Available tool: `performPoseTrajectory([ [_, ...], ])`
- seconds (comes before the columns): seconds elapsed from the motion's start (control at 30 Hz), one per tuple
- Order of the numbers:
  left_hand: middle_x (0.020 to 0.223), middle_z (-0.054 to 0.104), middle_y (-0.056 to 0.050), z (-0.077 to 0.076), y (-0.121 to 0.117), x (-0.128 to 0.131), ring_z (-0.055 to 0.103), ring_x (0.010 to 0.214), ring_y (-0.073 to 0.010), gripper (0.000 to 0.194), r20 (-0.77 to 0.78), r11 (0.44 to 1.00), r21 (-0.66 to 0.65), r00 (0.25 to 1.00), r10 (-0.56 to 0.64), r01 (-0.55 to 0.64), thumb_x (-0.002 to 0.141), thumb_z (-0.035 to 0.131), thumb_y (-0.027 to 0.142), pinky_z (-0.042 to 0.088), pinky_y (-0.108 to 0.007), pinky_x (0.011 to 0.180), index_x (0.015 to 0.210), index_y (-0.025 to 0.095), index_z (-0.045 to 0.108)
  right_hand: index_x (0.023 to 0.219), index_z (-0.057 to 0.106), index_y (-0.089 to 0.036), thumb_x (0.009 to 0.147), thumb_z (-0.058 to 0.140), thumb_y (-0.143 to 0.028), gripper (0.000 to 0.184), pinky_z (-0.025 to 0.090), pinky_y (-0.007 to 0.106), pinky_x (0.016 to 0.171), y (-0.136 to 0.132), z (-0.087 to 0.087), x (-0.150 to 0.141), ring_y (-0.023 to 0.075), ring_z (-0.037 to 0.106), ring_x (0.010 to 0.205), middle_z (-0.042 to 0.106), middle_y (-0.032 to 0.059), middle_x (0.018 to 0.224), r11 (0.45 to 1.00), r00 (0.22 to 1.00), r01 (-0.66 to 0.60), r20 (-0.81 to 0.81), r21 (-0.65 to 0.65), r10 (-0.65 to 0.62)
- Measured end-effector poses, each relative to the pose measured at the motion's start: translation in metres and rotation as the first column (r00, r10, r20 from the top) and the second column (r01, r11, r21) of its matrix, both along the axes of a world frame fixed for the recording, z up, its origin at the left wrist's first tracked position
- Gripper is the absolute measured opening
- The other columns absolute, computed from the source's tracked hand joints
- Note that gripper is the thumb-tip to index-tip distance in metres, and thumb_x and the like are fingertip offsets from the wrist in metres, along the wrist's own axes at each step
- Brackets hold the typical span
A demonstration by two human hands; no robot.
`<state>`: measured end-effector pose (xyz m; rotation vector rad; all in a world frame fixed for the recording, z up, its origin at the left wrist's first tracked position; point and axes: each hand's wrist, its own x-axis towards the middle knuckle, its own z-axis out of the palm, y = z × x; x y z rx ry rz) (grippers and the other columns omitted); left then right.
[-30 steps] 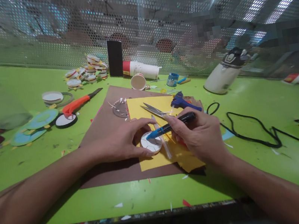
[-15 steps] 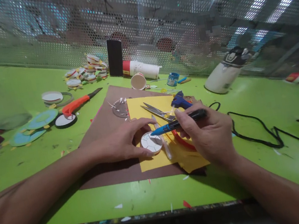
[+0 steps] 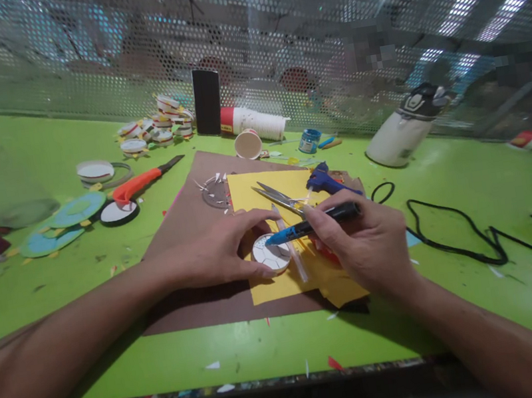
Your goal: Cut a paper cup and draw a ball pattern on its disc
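Thumb and fingers of my left hand grip the edges of a round white disc marked with black lines like a football, with small blue dots in one patch. In my right hand is a blue marker with a black barrel, its tip at the disc's upper part. The disc lies on yellow paper over brown card. Scissors with open blades and a clear stick lie beside it. A blue glue gun sits behind my right hand.
To the left lie an orange-handled cutter and pale blue discs. At the back are a pile of small white rounds, a phone, paper cups, a blue jar and a bottle. A black cable runs right.
The marker has shifted slightly left across the disc, its tip now nearer the dotted patch. My left hand keeps its hold, and the view has moved slightly.
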<state>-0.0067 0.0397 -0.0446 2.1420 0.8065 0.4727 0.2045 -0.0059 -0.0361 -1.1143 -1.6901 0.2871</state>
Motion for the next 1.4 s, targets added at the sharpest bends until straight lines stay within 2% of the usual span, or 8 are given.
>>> performPoseTrajectory([
  [0.27,0.113,0.065,-0.007,-0.001,0.001,-0.002,0.063,0.095,-0.0236,0.074,-0.008,1.0,0.014,1.0,0.01,-0.01,0.076,0.076,0.043,0.051,-0.034,0.08,0.138,0.016,0.046,0.07,0.061,-0.017,0.086,0.068,-0.029,0.022,0.039,0.021,0.046,-0.002,0.003,-0.002,0.0072,0.046,0.044,0.054,-0.0048,0.053,1.0,1.0,0.001,0.027,-0.008,0.0],
  [0.5,0.117,0.066,-0.008,-0.001,0.0,-0.001,0.063,0.096,-0.0244,0.075,-0.044,0.999,0.03,0.999,0.022,-0.021,0.077,0.074,0.044,0.051,-0.035,0.08,0.14,0.018,0.045,0.064,0.059,-0.017,0.086,0.069,-0.036,0.03,0.034,0.022,0.044,0.0,0.002,-0.001,0.0074,0.044,0.044,0.052,-0.0043,0.05,0.994,0.997,0.068,0.031,-0.08,-0.066],
  [0.7,0.123,0.064,-0.01,-0.002,0.0,-0.001,0.062,0.103,-0.0258,0.074,-0.049,0.998,0.062,0.998,0.031,-0.027,0.075,0.076,0.043,0.049,-0.036,0.088,0.138,0.017,0.047,0.06,0.056,-0.018,0.085,0.069,-0.039,0.036,0.034,0.023,0.044,0.001,-0.001,-0.001,0.0079,0.043,0.044,0.051,-0.0041,0.049,0.992,0.995,0.093,0.03,-0.083,-0.091],
  [0.8,0.12,0.065,-0.009,-0.002,0.0,-0.001,0.062,0.099,-0.0247,0.074,-0.043,0.999,0.044,0.999,0.024,-0.022,0.076,0.075,0.045,0.049,-0.036,0.085,0.138,0.017,0.046,0.062,0.057,-0.018,0.085,0.069,-0.04,0.034,0.036,0.023,0.044,0.0,-0.001,-0.001,0.0089,0.045,0.045,0.051,-0.0041,0.05,0.992,0.997,0.07,-0.011,-0.104,-0.072],
  [1.0,0.121,0.064,-0.009,0.001,-0.001,-0.002,0.062,0.101,-0.0255,0.073,-0.052,0.998,0.055,0.998,0.03,-0.027,0.075,0.075,0.045,0.049,-0.035,0.085,0.137,0.018,0.048,0.067,0.059,-0.021,0.087,0.069,-0.044,0.032,0.042,0.026,0.046,-0.001,0.005,0.004,0.0114,0.049,0.048,0.055,-0.0021,0.056,0.995,0.983,0.097,-0.155,-0.008,-0.097],
  [1.17,0.126,0.062,-0.008,0.003,-0.002,-0.002,0.06,0.109,-0.027,0.071,-0.111,0.996,0.07,0.992,0.059,-0.052,0.076,0.075,0.045,0.047,-0.036,0.092,0.136,0.02,0.048,0.068,0.062,-0.021,0.086,0.07,-0.042,0.029,0.043,0.026,0.044,0.004,0.009,0.009,0.0111,0.05,0.045,0.057,-0.0019,0.056,0.997,0.977,0.062,-0.203,-0.037,-0.069],
  [1.27,0.127,0.062,-0.008,0.002,-0.002,-0.002,0.059,0.112,-0.0269,0.067,-0.114,0.994,0.101,0.993,0.043,-0.031,0.078,0.073,0.045,0.046,-0.036,0.095,0.135,0.021,0.049,0.075,0.066,-0.022,0.086,0.071,-0.042,0.023,0.045,0.028,0.042,0.005,0.014,0.009,0.0126,0.054,0.044,0.062,-0.001,0.057,0.999,0.943,0.026,-0.33,-0.031,-0.035],
  [1.4,0.14,0.054,-0.011,0.001,-0.002,-0.004,0.052,0.125,-0.0312,0.077,-0.128,0.994,0.106,0.991,0.041,-0.028,0.077,0.074,0.051,0.041,-0.042,0.105,0.141,0.021,0.044,0.088,0.071,-0.025,0.085,0.072,-0.04,0.016,0.046,0.028,0.041,0.005,0.019,0.011,0.014,0.057,0.045,0.064,-0.001,0.058,1.0,0.914,-0.009,-0.406,0.002,0.009],
])
